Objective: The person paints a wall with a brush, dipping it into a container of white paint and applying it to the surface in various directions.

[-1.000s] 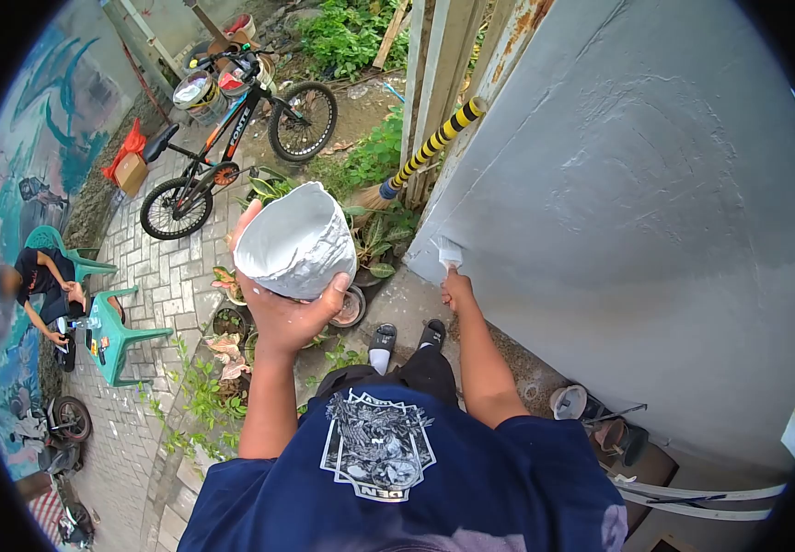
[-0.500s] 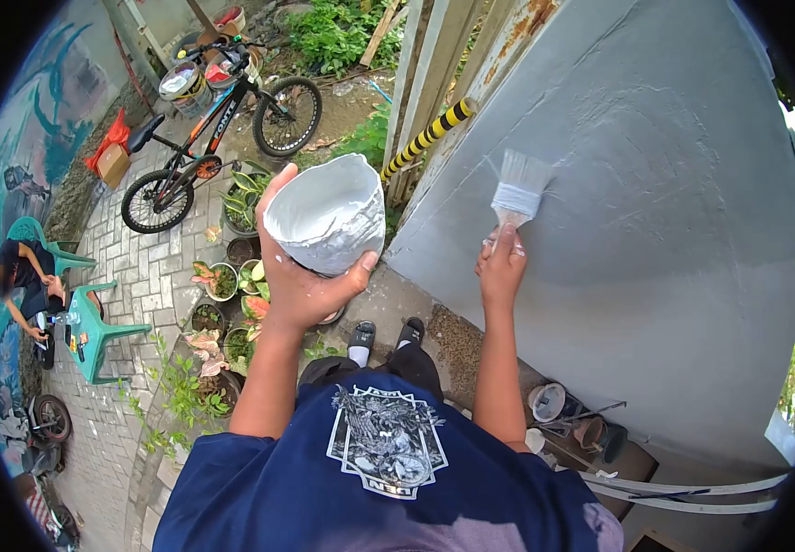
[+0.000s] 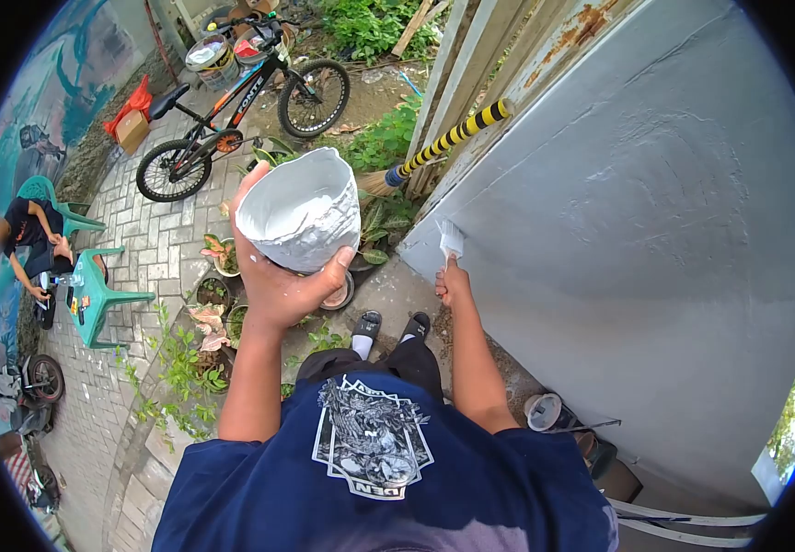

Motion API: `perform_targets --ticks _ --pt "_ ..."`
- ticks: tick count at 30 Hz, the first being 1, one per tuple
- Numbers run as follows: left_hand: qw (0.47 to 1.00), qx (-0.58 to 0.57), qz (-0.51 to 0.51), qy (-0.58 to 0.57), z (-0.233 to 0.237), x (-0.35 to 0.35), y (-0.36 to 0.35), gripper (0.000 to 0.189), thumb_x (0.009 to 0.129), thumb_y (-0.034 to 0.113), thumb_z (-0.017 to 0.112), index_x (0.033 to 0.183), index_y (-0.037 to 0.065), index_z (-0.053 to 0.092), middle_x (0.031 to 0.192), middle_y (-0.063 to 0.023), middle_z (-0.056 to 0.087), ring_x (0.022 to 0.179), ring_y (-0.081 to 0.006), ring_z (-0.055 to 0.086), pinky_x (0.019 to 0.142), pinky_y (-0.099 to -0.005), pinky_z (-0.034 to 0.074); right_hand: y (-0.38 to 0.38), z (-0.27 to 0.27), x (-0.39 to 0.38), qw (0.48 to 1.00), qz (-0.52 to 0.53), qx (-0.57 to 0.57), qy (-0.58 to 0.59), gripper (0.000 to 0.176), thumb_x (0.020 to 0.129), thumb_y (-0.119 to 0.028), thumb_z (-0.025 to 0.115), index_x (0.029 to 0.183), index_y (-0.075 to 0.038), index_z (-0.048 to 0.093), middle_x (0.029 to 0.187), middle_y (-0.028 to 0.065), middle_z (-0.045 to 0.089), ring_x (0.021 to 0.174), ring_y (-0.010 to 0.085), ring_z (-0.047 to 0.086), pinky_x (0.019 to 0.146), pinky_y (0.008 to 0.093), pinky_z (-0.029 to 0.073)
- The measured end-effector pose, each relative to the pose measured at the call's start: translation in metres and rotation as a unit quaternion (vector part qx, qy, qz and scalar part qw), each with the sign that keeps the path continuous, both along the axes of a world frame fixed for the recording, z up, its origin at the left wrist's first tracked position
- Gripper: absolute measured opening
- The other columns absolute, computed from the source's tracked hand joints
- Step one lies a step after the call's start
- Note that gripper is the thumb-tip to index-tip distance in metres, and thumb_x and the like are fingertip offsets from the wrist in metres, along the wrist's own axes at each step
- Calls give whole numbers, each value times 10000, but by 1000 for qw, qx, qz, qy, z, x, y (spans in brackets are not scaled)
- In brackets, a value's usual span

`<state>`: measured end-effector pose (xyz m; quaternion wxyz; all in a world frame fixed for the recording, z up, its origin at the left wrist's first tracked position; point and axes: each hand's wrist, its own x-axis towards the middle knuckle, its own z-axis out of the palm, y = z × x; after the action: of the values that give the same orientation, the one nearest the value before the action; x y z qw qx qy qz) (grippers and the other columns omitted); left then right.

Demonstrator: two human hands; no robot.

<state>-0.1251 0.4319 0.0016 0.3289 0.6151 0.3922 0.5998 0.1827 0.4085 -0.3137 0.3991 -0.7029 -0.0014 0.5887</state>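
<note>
My left hand (image 3: 278,285) grips a paint-smeared tub (image 3: 301,212) from below and the side, its thumb pressed on the near wall. Grey-white paint coats the inside of the tub, which is tilted so its opening shows. In my right hand (image 3: 454,283) is a paintbrush (image 3: 451,241), held by the handle. Its bristles are against the lower left part of the grey wall (image 3: 600,258), near the wall's edge. Rough, uneven patches mark the wall's upper surface.
A broom (image 3: 448,143) with a yellow-black handle leans by the wall's left edge. Potted plants (image 3: 213,293) line the paving at left, with a bicycle (image 3: 241,110) beyond. A seated person (image 3: 34,235) is beside a green table (image 3: 98,294). A bucket (image 3: 545,411) stands low right.
My right hand has brought the brush down and left along the wall, towards its lower left edge. The tub in my left hand has shifted slightly left as the view moved.
</note>
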Motion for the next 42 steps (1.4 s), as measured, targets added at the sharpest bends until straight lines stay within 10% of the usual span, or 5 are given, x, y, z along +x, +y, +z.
perform_targets --ticks 10,21,24,36,42 --pt "997 0 -48 -54 -1 22 14 1042 661 102 853 1503 11 246 1335 -172 514 1216 -263 576 1031 -399 487 -43 255 -5 893 -152 384 -178 403 1072 -448 454 854 -112 494 618 -19 440 428 48 350 384 225 259" --pt "999 -8 -39 -10 -5 20 11 1063 658 135 879 1505 4 250 1339 -173 507 1216 -264 575 1032 -400 488 6 -45 0 818 3 223 -531 509 1060 -505 412 792 -88 525 593 -17 439 426 119 391 385 290 325" --pt "999 -10 -36 -11 -4 15 6 1059 659 133 878 1504 3 253 1339 -172 504 1215 -264 576 1032 -402 489 -7 -47 4 994 47 -75 63 516 1035 -545 450 835 -75 516 581 -16 398 417 111 303 372 277 233" --pt "999 -4 -45 -30 1 20 10 1039 675 123 861 1504 8 245 1337 -171 503 1212 -263 576 1028 -399 491 -18 294 -24 920 -80 353 -148 386 1061 -427 497 884 -84 499 626 -28 442 439 45 355 383 220 252" --pt "997 -5 -52 -56 -3 23 13 1036 667 103 851 1502 10 245 1343 -167 494 1211 -263 575 1030 -397 490 16 316 -31 882 -94 428 -173 361 1073 -403 481 906 -84 497 635 -19 450 450 49 385 393 220 283"
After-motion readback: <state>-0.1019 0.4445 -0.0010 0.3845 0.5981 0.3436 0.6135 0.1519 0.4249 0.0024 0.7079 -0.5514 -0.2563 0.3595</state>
